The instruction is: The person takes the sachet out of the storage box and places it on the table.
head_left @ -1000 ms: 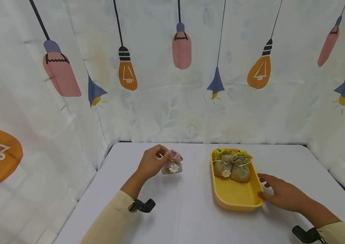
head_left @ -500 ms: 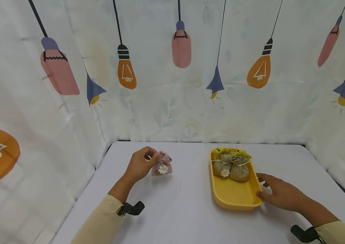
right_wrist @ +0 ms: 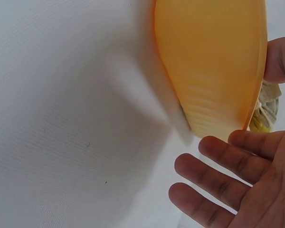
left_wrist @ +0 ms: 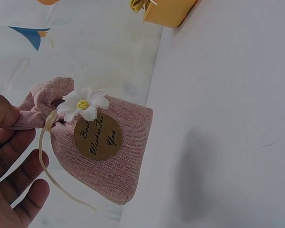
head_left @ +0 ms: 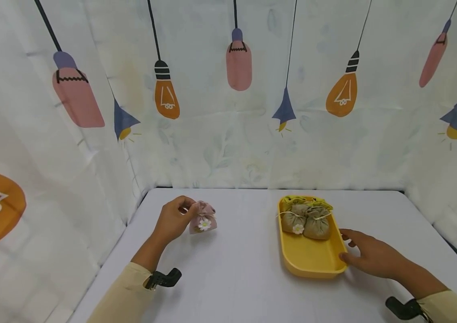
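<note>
Thumb and forefinger of my left hand [head_left: 173, 220] pinch the gathered neck of a small pink drawstring pouch [head_left: 203, 219], held just above the table. In the left wrist view the pouch shows a white cloth flower [left_wrist: 83, 104], a round brown label reading "Best Wishes For You" and a loose cord. On the right, my right hand [head_left: 373, 255] holds the side rim of a yellow tray [head_left: 313, 262], thumb over the rim and forefinger against its outside; the other fingers are extended. Two olive-beige pouches [head_left: 319, 223] and a yellow-green one [head_left: 325, 203] lie at the tray's far end.
A white-covered table [head_left: 248, 278] runs under both hands. Behind it and at the sides hangs a pale curtain [head_left: 212, 148] printed with lamps and bulbs. Between the pink pouch and the tray lies a wide stretch of tabletop.
My left hand has moved left with the pink pouch, away from the tray. The right hand and the tray have stayed in place.
</note>
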Demonstrator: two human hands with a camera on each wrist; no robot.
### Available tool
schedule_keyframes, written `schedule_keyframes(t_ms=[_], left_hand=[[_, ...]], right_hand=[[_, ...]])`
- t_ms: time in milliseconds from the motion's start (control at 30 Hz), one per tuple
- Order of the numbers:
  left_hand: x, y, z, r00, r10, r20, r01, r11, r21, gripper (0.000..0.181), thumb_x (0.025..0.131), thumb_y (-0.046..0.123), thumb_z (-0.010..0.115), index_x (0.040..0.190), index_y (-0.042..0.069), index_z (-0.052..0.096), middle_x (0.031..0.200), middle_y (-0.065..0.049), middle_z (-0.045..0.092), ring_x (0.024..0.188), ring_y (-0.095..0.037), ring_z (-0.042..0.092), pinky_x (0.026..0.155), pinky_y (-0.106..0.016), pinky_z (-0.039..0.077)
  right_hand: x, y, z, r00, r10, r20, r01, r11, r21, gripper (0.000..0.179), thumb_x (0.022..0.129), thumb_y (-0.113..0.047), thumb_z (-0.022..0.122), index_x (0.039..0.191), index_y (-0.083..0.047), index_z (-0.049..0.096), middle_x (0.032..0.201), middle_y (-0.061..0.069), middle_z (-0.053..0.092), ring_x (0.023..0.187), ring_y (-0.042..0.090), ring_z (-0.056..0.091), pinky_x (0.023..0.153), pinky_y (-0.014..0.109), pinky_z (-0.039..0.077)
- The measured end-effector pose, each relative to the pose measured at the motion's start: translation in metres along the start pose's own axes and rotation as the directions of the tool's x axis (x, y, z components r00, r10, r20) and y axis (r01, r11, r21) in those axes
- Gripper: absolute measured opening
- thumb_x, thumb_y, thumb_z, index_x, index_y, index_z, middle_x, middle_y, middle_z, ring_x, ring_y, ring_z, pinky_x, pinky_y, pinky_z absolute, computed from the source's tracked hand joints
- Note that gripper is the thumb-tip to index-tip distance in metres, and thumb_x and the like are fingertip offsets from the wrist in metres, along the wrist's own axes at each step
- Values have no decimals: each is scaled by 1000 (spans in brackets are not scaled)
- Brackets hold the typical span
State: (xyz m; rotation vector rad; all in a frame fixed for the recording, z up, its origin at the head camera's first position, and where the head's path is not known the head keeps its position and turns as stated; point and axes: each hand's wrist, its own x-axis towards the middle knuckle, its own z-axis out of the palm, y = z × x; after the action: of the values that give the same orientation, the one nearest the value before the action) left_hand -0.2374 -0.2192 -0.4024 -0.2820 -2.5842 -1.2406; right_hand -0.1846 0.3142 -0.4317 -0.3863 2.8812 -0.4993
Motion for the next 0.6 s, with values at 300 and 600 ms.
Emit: schedule_keyframes(t_ms=[300,600], left_hand=[[-4,-12,-9,999,14,-37,-13,999,32,24,101,33,68,106,9,69,102,-4,70,96,-22,63,84,-42,51],[-6,-22,-18,998,-13,-57,15,999,46,28,101,35,68,107,8,70,104,-5,70,97,-23,63,85,-43,51]], right_hand=[[-1,-3,-1,1000,4,-2,-4,1000,-4,84,90,-57,71,145,2,48,131,16,62,110,34,63,82,57,54],[0,-1,0,1000,-2,-4,2,1000,-8,85,90,-57,71,146,2,47,132,16,62,111,34,64,83,57,54]])
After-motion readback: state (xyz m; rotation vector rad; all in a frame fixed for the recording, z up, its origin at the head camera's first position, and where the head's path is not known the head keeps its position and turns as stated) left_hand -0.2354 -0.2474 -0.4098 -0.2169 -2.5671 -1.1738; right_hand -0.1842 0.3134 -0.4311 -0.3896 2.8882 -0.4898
